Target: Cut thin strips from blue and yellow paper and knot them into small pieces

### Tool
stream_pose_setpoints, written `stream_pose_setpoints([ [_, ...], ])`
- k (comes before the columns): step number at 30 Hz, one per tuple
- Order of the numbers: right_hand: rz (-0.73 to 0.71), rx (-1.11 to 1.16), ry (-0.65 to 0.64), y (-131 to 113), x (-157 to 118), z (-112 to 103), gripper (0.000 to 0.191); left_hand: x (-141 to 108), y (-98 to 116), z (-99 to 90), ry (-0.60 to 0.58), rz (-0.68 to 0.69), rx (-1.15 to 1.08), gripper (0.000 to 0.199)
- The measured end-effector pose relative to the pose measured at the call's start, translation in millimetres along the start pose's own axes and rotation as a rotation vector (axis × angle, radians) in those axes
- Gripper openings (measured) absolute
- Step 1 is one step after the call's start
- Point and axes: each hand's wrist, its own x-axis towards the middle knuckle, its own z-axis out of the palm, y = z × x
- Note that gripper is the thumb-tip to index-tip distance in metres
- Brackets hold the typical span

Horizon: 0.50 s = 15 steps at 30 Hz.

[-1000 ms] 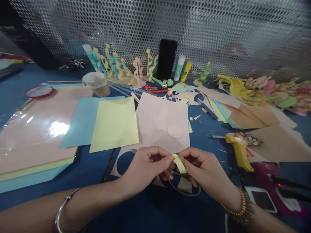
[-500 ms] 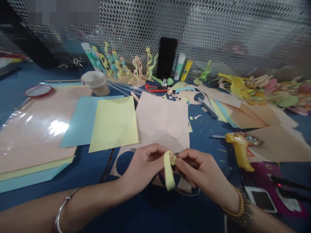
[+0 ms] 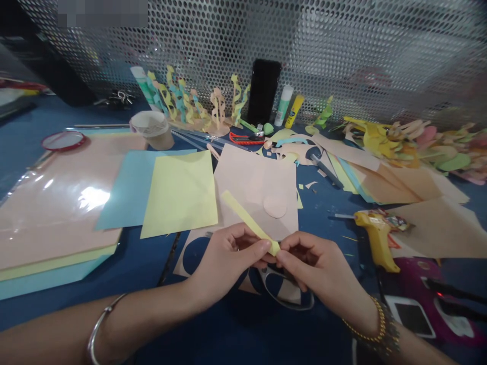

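Observation:
Between my two hands is a yellow paper strip (image 3: 245,215), folded into a small knot at its near end, its long tail pointing up and left. My left hand (image 3: 234,256) pinches the folded end between thumb and fingers. From the other side, my right hand (image 3: 314,258) grips the same end with thumb and forefinger. Under my right hand the loop handles of a pair of scissors (image 3: 308,306) show; its blades are hidden. Beneath and beyond the strip lies a pale pink sheet (image 3: 251,177) with a cut pink disc (image 3: 275,207) on it.
Left of the pink sheet are a yellow sheet (image 3: 180,195) and a blue sheet (image 3: 127,192). A yellow glue gun (image 3: 376,233) lies at the right, near a white phone-like device (image 3: 409,317). Curled paper strips (image 3: 178,99) stand at the back beside a paper cup (image 3: 152,132).
The strip's tail has swung from hanging down toward me to pointing away up-left over the pink sheet. Both hands stay pinched at its folded end.

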Motion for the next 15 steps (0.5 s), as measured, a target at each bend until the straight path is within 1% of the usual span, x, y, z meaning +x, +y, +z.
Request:
stream_pose_setpoints([
  [4, 0.0, -0.012, -0.019, 1.3, 0.4, 0.8, 0.017, -0.7, 1.0, 0.4, -0.036, 0.011, 0.018, 0.009],
  [9, 0.002, -0.02, -0.001, 2.3, -0.2, 1.0, 0.018, -1.5, 0.8, 0.4, 0.007, -0.003, -0.03, 0.012],
  [15, 0.01, -0.018, 0.008, 1.1, -0.2, 0.3, 0.015, 0.3, -0.3, 0.0, -0.02, 0.003, -0.02, 0.014],
])
